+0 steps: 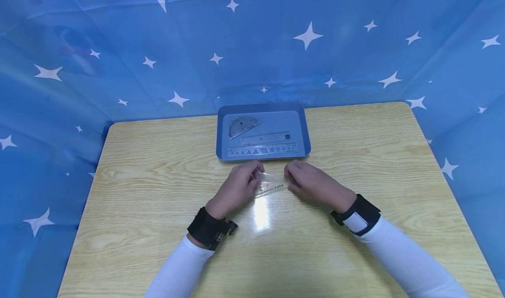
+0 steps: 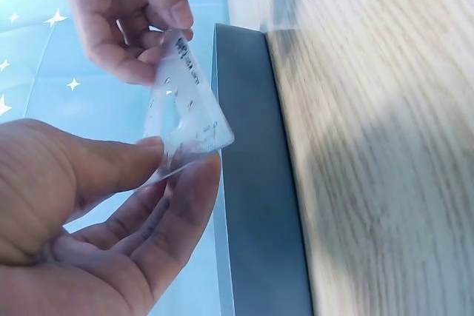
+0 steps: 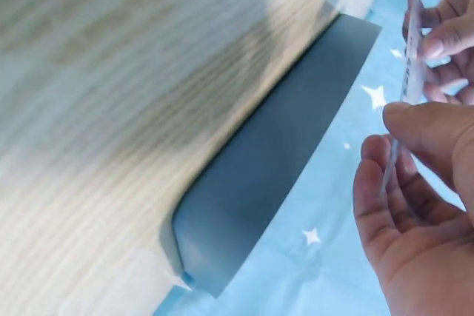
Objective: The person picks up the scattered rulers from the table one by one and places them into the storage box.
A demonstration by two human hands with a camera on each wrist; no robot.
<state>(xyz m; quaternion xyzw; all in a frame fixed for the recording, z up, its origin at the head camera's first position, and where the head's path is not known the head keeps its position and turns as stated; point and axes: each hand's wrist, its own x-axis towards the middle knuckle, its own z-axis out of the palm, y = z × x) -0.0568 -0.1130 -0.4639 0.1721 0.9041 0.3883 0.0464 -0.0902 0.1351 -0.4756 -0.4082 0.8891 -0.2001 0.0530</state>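
A clear plastic set square (image 1: 270,185) spans the space between my two hands, just in front of the tray. My left hand (image 1: 239,185) pinches one end of it between thumb and fingers, as the left wrist view shows up close. At the other end, the narrow tip is pinched by my right hand (image 1: 311,180). Dark printed markings run along the set square (image 2: 185,105), which has a cut-out in its middle. Seen from the right wrist, the set square (image 3: 412,57) appears nearly edge-on.
Beyond the hands, a blue-grey tray (image 1: 260,159) stands at the table's far edge. In it lie a clear protractor (image 1: 242,125), a short ruler (image 1: 265,138) and a ruler with shape cut-outs (image 1: 262,150). A blue star-patterned cloth (image 1: 268,48) hangs behind the wooden table (image 1: 158,179).
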